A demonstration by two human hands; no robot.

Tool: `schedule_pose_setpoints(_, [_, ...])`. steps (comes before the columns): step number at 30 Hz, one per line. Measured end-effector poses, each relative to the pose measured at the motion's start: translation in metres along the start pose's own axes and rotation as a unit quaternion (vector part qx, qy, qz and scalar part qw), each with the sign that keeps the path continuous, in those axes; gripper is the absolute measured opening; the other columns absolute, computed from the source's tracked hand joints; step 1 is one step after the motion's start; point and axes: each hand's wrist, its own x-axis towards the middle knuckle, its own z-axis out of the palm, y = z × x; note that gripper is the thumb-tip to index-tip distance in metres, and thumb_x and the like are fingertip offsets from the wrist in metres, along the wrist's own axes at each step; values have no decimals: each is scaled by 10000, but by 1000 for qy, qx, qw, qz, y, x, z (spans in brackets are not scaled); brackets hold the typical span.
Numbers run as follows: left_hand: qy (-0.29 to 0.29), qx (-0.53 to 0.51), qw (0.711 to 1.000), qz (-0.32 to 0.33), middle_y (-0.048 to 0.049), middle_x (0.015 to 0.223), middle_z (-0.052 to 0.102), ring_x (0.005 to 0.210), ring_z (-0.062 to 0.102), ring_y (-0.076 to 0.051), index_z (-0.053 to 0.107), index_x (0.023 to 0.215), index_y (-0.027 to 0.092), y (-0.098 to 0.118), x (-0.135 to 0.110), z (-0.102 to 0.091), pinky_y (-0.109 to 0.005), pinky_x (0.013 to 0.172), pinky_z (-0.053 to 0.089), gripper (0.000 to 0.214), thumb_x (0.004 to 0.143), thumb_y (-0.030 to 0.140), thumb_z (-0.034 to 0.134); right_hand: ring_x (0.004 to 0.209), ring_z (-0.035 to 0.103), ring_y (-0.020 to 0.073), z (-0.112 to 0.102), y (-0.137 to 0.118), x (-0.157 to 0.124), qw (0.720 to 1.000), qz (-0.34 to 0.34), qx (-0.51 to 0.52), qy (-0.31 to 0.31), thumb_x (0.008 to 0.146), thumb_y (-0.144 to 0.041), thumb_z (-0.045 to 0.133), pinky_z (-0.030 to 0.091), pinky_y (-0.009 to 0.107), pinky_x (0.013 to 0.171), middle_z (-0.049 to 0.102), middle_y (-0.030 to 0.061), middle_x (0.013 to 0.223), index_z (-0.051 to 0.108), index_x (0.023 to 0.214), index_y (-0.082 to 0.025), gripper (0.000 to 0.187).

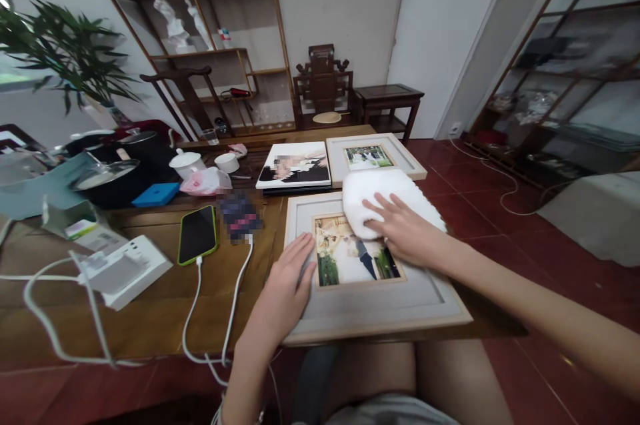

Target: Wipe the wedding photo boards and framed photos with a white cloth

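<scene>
A framed photo [390, 318] with a pale wood edge and a wide grey mat lies at the table's front edge. My left hand [289, 281] rests open on its left border, fingers stretched forward. On the upper right part of the frame, my right hand [397, 225] holds a fluffy white cloth [365, 195] against the surface, with its fingers over the top. The cloth covers the frame's upper right corner and a corner of the inner picture [333, 265]. Behind it lie a second framed photo [407, 155] and a white photo album or panel [295, 148].
To the left on the wooden table [165, 311] are a phone [197, 235] in a green case, white cables, a white power strip [135, 271] and a blue box [156, 194]. Pots [107, 185] and a white lidded bowl [187, 163] stand farther back. Chairs and shelves line the wall.
</scene>
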Motion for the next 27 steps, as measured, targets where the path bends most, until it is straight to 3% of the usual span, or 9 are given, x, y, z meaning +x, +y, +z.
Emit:
schedule_pose_setpoints(7, [-6,9,1000,2,-143,1421,453,1345,374,-210,480,1319,101,0,-1,0,-446,1123,309,427,943,269,364,1270,359,476,-31,-55,-71,981,-49,119,-142,588,-80,594,387,641,942,427,215,1402,664,1078,-157,501])
schedule_pose_setpoints(9, [-8,7,1000,1,-141,1427,445,1348,368,-208,472,1325,107,1,-1,0,-451,1124,306,425,945,263,360,1253,377,488,-27,-66,-86,978,-65,144,-136,552,-121,628,424,648,899,430,197,1406,681,1016,-185,471])
schedule_pose_setpoints(12, [-8,3,1000,4,-132,1424,452,1345,375,-203,474,1324,125,2,0,-1,-448,1121,312,417,943,256,364,1282,357,451,-17,-76,-93,982,-62,164,-74,565,-153,626,413,625,937,414,153,1430,664,1034,-217,475])
schedule_pose_setpoints(16, [-14,2,1000,7,-136,1414,464,1341,381,-206,487,1315,116,3,1,-3,-435,1119,319,415,941,253,371,1313,324,418,-12,-66,-69,990,-19,137,-17,644,-105,575,345,599,1009,404,185,1429,590,1166,-170,526])
schedule_pose_setpoints(22, [-21,10,1000,2,-148,1419,455,1343,378,-207,490,1312,94,3,1,-4,-424,1121,316,423,945,265,364,1313,334,381,-6,-7,0,997,36,47,47,764,-59,484,292,542,1047,416,206,1407,541,1216,-103,458])
schedule_pose_setpoints(25, [-19,9,1000,-3,-135,1418,459,1339,385,-206,494,1309,116,3,1,-4,-426,1117,322,414,942,263,372,1308,337,380,-2,9,21,998,24,40,44,796,-60,455,298,565,1024,464,200,1367,546,1198,-93,414])
schedule_pose_setpoints(27, [-18,7,1000,-3,-134,1418,459,1338,387,-210,492,1310,121,2,1,-4,-435,1115,323,412,940,262,376,1318,317,387,-2,5,22,999,6,46,24,780,-24,447,297,583,1015,461,204,1373,558,1180,-84,419])
